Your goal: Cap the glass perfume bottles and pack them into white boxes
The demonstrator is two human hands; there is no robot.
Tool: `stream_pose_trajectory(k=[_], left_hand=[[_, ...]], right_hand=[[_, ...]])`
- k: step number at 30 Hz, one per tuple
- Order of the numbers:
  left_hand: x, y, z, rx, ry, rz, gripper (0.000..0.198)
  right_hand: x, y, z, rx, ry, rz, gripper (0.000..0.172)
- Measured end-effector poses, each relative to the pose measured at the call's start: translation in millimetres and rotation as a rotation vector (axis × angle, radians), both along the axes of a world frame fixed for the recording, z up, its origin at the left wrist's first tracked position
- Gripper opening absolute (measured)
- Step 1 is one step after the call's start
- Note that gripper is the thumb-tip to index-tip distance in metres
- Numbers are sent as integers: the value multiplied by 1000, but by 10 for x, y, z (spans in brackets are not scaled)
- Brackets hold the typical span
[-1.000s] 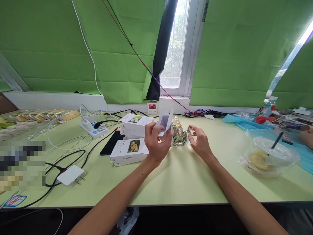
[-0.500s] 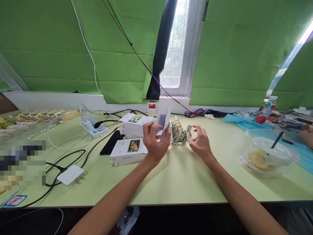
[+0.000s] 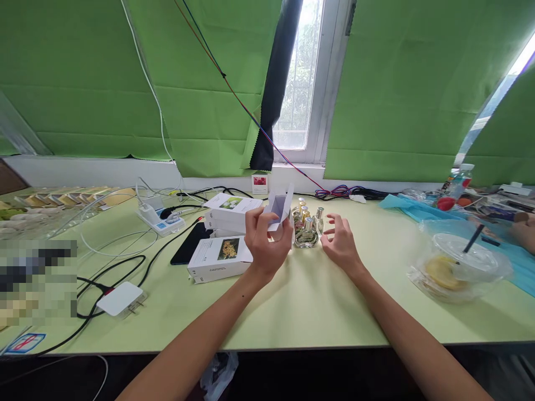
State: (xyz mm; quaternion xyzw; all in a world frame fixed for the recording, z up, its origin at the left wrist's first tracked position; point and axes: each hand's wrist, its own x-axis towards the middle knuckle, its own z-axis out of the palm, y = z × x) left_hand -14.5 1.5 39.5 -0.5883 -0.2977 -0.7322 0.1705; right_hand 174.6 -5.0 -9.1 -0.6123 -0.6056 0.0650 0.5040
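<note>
My left hand (image 3: 265, 242) is raised over the pale green table (image 3: 301, 301) and grips a small white carton (image 3: 279, 210) whose top flap stands open. Just right of it stands a cluster of small glass perfume bottles (image 3: 307, 225) with gold and silver caps. My right hand (image 3: 343, 245) hovers beside the bottles with its fingers spread, holding nothing and not touching them. White boxes with flower pictures (image 3: 220, 257) lie to the left of my left hand.
A black phone (image 3: 190, 243), power strip (image 3: 160, 221), white adapter (image 3: 120, 298) and several black cables cover the left side. At the right, a bagged plastic cup with a straw (image 3: 457, 267) sits near blue sheets and clutter. Another person's hand (image 3: 525, 231) shows at the right edge.
My right hand let go of the silver-capped bottle, which now stands with the others, and drew back slightly with fingers spread. My left hand keeps holding the carton.
</note>
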Motion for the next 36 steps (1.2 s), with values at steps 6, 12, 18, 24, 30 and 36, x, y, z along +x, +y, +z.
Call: stream_pose_trajectory(k=[6,12,18,24,30,36], left_hand=[[-5,-3,-20,-33,28,20,16],[3,-11,-16,-36,36,21,16],[8,-14,-38,-71,78,7,16],[13,-11,-56,-99,94,-26,17],[8,-18,-37,-161,93,-32,14],[0,-7,-28,-155,104,-64,14]], right_hand=[[-84,-25,50,191,-63,71,40],[-142,-30,45,185,-151,224,45],[-117,1,-17,138,-192,253,42],[-132,-25,-9,116,-170,230,40],[-141,-29,2,115,-161,230,37],[-115,-11,8,94,-179,302,30]])
